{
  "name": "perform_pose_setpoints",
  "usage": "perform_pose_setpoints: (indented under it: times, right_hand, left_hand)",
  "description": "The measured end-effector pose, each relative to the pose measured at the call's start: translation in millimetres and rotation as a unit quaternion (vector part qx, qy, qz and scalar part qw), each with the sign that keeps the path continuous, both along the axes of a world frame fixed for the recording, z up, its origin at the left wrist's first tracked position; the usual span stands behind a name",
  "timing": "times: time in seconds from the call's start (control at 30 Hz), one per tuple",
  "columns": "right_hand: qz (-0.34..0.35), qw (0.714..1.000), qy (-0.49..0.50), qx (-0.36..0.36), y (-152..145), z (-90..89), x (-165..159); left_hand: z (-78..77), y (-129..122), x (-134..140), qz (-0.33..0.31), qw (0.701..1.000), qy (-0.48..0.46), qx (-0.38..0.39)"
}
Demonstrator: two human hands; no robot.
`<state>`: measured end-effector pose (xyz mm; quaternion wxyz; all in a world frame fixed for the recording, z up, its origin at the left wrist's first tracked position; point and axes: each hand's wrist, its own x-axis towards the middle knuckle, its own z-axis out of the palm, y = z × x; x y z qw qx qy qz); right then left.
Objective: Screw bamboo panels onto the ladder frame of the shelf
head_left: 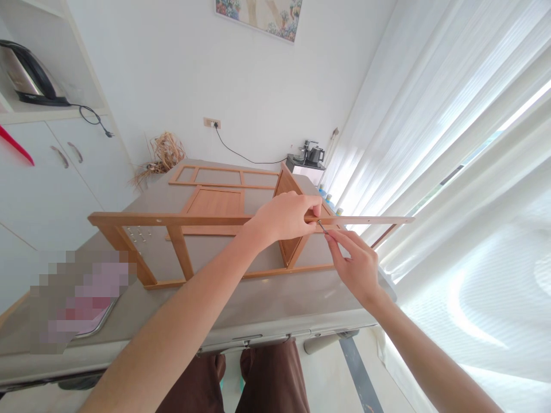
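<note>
A wooden frame (206, 219) stands on its edge on the table, its top rail running across the view. My left hand (286, 215) is closed over that rail right of the middle, beside a wooden panel (289, 244) set crosswise under it. Just to the right, my right hand (355, 261) pinches a thin metal rod (323, 228), whose far end touches the rail near my left fingertips. Whether it is a hex key or a long screw I cannot tell.
Behind the upright frame lie another slatted frame (219, 176) and a flat wooden panel (217, 202). Several small metal screws (140, 234) lie on the grey table (301, 298) at left. A black kettle (316, 155) stands at the back; white curtains (430, 115) hang at right.
</note>
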<state>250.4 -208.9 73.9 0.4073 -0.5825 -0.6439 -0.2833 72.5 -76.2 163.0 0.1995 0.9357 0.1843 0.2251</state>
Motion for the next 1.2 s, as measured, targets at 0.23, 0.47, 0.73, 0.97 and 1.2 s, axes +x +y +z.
perform_pose_setpoints:
  times: [0.23, 0.47, 0.73, 0.97, 1.2]
  right_hand:
    - [-0.003, 0.999, -0.035, 0.016, -1.8, 3.8, 7.5]
    - [-0.002, 0.999, -0.043, -0.028, -4.2, 10.6, 14.7]
    - [0.005, 0.998, -0.054, -0.01, -0.8, 4.4, 17.2]
    - [0.003, 0.992, -0.124, -0.033, -4.2, 22.3, 22.6]
    - [0.008, 0.98, -0.186, -0.068, -7.4, 41.6, 26.5]
  left_hand:
    - [-1.2, 1.2, 0.1, 0.0, 1.0, -0.002, 0.008]
    - [-0.6, 1.2, 0.5, -0.004, 1.0, 0.0, 0.004]
    - [0.2, 0.1, -0.9, -0.005, 1.0, 0.0, 0.005]
    - [0.4, 0.8, 0.1, -0.005, 1.0, 0.003, 0.006]
    - [0.7, 0.0, -0.6, -0.004, 1.0, 0.001, 0.016]
